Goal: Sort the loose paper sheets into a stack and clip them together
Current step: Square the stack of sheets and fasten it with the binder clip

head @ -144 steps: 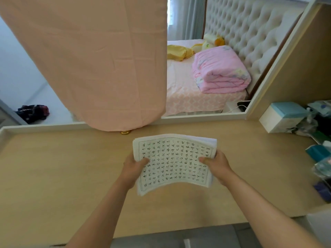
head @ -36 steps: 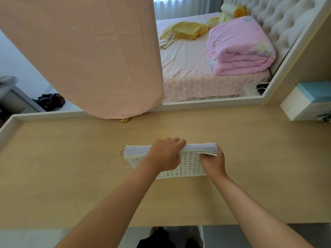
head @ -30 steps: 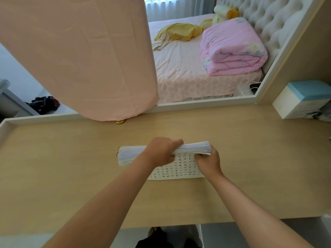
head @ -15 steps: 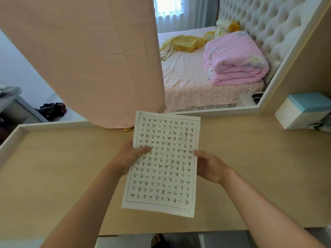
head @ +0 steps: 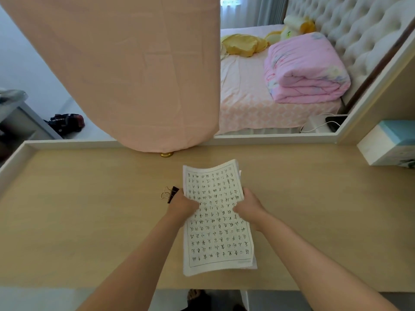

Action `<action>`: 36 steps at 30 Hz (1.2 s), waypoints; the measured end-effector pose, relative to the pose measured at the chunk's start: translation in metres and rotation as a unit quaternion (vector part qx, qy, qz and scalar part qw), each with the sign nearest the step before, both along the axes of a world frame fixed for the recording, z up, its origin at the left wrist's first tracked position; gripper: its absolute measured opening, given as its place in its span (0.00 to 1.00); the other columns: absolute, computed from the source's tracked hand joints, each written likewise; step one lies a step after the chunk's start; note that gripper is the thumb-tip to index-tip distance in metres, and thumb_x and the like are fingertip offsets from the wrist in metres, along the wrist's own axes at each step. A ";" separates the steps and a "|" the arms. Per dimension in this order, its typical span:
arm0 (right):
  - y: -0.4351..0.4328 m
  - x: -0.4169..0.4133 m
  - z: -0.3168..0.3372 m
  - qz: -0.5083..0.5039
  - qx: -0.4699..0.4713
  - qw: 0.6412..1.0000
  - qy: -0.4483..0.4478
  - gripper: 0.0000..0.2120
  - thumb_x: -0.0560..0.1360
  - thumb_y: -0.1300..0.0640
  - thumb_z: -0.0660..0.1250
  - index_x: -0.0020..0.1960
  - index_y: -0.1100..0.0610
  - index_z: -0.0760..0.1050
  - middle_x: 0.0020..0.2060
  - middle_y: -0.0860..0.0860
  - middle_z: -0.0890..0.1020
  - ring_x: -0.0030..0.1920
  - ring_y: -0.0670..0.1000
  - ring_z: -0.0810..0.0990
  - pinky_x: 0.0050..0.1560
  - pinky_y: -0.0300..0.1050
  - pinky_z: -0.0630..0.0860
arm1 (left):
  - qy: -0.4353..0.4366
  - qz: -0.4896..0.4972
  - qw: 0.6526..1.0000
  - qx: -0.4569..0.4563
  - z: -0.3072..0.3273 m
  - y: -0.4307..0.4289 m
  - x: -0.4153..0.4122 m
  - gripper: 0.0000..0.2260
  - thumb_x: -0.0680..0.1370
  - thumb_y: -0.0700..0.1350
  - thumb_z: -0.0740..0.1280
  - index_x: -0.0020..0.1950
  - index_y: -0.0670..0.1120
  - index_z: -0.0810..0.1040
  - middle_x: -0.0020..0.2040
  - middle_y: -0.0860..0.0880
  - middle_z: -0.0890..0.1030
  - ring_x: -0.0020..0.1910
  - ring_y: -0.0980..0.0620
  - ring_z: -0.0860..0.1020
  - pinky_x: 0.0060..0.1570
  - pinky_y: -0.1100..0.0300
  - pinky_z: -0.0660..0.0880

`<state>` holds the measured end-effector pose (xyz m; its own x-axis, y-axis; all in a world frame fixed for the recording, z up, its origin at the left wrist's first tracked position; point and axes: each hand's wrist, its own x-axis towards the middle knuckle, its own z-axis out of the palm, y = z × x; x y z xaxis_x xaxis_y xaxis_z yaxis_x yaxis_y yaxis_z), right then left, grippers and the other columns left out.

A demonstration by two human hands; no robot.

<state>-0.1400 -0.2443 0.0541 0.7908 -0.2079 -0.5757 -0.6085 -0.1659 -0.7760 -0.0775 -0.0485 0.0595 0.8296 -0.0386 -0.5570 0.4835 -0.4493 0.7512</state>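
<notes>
A stack of white paper sheets (head: 216, 241) covered in handwritten characters is held lengthwise over the middle of the wooden desk (head: 78, 221), its far end curling upward. My left hand (head: 183, 204) grips the stack's left edge and my right hand (head: 248, 206) grips its right edge, both near the middle of the sheets. A black binder clip (head: 170, 194) with gold wire handles lies on the desk just left of the stack, beside my left hand.
A peach cloth (head: 134, 70) hangs over something with a gold base (head: 166, 154) at the desk's back edge. A white and teal box (head: 388, 144) sits at the right. Beyond the desk is a bed with a folded pink quilt (head: 305, 68).
The stack was tapped on its long edge on the desk, then turned lengthwise. Since half a second ago it has been lowered toward the desk, and the binder clip has come into view.
</notes>
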 end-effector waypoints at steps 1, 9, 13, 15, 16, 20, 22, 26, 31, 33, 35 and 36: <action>0.002 0.001 0.002 0.000 -0.016 1.000 -0.010 0.26 0.76 0.70 0.58 0.69 0.49 0.66 0.52 0.45 0.78 0.51 0.49 0.78 0.43 0.45 0.78 | -0.008 -0.002 1.000 -0.002 -0.003 0.000 -0.002 0.20 0.73 0.35 0.69 0.63 0.49 0.73 0.51 0.51 0.81 0.50 0.48 0.81 0.54 0.47 0.80; -0.025 0.006 0.023 -0.029 0.017 0.985 -0.168 0.25 0.77 0.71 0.64 0.61 0.43 0.68 0.57 0.43 0.81 0.55 0.41 0.81 0.54 0.42 0.79 | -0.078 0.057 0.960 -0.263 0.018 0.021 0.002 0.21 0.75 0.30 0.67 0.64 0.48 0.73 0.57 0.47 0.83 0.54 0.45 0.83 0.51 0.44 0.81; -0.018 0.006 0.014 -0.084 -0.033 0.971 -0.222 0.23 0.77 0.72 0.62 0.56 0.43 0.70 0.52 0.39 0.80 0.49 0.30 0.79 0.48 0.30 0.76 | -0.140 0.084 0.957 -0.238 0.017 0.006 -0.001 0.15 0.75 0.28 0.65 0.55 0.46 0.79 0.52 0.49 0.85 0.54 0.47 0.82 0.48 0.51 0.79; -0.015 0.003 0.002 -0.076 -0.041 0.973 -0.214 0.21 0.78 0.70 0.62 0.63 0.48 0.70 0.54 0.40 0.81 0.52 0.31 0.79 0.55 0.36 0.78 | -0.142 0.101 0.962 -0.212 0.016 -0.004 -0.007 0.17 0.76 0.28 0.64 0.49 0.50 0.80 0.45 0.53 0.84 0.51 0.51 0.81 0.44 0.59 0.77; -0.015 0.002 -0.003 -0.073 -0.043 0.974 -0.212 0.22 0.78 0.70 0.63 0.66 0.51 0.69 0.56 0.42 0.81 0.55 0.34 0.79 0.60 0.40 0.78 | -0.145 0.097 0.964 -0.199 0.014 -0.007 -0.009 0.18 0.76 0.29 0.64 0.48 0.52 0.80 0.44 0.55 0.84 0.49 0.53 0.81 0.42 0.61 0.77; -0.023 0.005 -0.004 -0.087 -0.055 0.969 -0.224 0.27 0.74 0.71 0.67 0.69 0.53 0.67 0.57 0.45 0.80 0.58 0.43 0.79 0.61 0.47 0.77 | -0.187 0.045 0.964 -0.185 0.011 -0.011 -0.003 0.17 0.74 0.34 0.70 0.59 0.49 0.78 0.51 0.53 0.85 0.53 0.52 0.83 0.47 0.54 0.81; -0.028 0.008 0.001 -0.094 -0.062 0.963 -0.245 0.27 0.72 0.71 0.66 0.67 0.54 0.70 0.55 0.46 0.82 0.56 0.42 0.81 0.57 0.42 0.78 | -0.217 0.044 0.956 -0.194 0.019 -0.010 0.001 0.21 0.71 0.38 0.75 0.63 0.47 0.75 0.54 0.50 0.84 0.54 0.50 0.83 0.50 0.51 0.81; -0.028 0.010 0.008 -0.098 -0.063 0.958 -0.262 0.26 0.72 0.72 0.65 0.66 0.55 0.71 0.53 0.45 0.83 0.51 0.36 0.81 0.48 0.29 0.76 | -0.295 0.065 0.917 -0.260 0.046 -0.013 -0.007 0.24 0.66 0.48 0.79 0.59 0.49 0.74 0.51 0.52 0.82 0.50 0.49 0.83 0.45 0.56 0.81; -0.028 0.013 0.002 -0.098 -0.055 0.956 -0.270 0.24 0.68 0.70 0.64 0.63 0.57 0.74 0.51 0.47 0.84 0.52 0.43 0.83 0.52 0.42 0.79 | -0.343 0.129 0.897 -0.246 0.054 -0.026 -0.010 0.17 0.70 0.54 0.73 0.50 0.45 0.75 0.50 0.47 0.81 0.49 0.46 0.80 0.46 0.49 0.77; -0.026 0.014 0.001 -0.112 -0.051 0.956 -0.264 0.24 0.69 0.72 0.64 0.62 0.57 0.75 0.50 0.48 0.84 0.51 0.42 0.83 0.50 0.40 0.78 | -0.325 0.174 0.896 -0.248 0.055 -0.030 -0.008 0.15 0.73 0.55 0.70 0.47 0.43 0.75 0.46 0.48 0.80 0.46 0.47 0.77 0.46 0.48 0.73; -0.025 0.015 0.001 -0.123 -0.044 0.956 -0.264 0.24 0.69 0.73 0.64 0.61 0.57 0.75 0.50 0.48 0.84 0.51 0.42 0.83 0.50 0.41 0.79 | -0.308 0.214 0.897 -0.234 0.059 -0.031 -0.004 0.12 0.75 0.52 0.69 0.45 0.43 0.75 0.43 0.50 0.78 0.43 0.51 0.74 0.46 0.51 0.70; -0.025 0.015 0.000 -0.130 -0.039 0.955 -0.262 0.23 0.69 0.73 0.64 0.61 0.57 0.75 0.50 0.48 0.84 0.51 0.43 0.83 0.50 0.42 0.79 | -0.310 0.220 0.898 -0.223 0.060 -0.032 -0.001 0.09 0.75 0.49 0.69 0.45 0.44 0.75 0.43 0.49 0.78 0.43 0.52 0.75 0.46 0.52 0.71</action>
